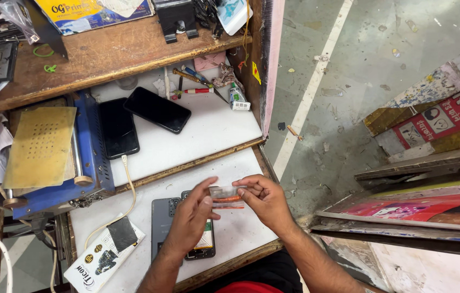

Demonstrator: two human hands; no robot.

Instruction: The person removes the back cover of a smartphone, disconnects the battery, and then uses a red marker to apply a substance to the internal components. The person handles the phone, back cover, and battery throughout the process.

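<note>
My left hand (191,218) and my right hand (265,199) meet above the white workbench (235,230), both pinching a small clear plastic packet (226,197) with an orange strip. Under my left hand lie a grey phone back (162,220) and a phone (204,245) with its screen lit, partly hidden by my wrist.
Two black phones (156,109) (117,128) rest on the upper white shelf, one plugged into a white cable (128,187). A blue machine (86,157) with a yellowish pad stands at the left. A white box (102,255) lies at the front left. Pens and a glue tube (237,97) sit at the back. Boards lean on the floor at the right.
</note>
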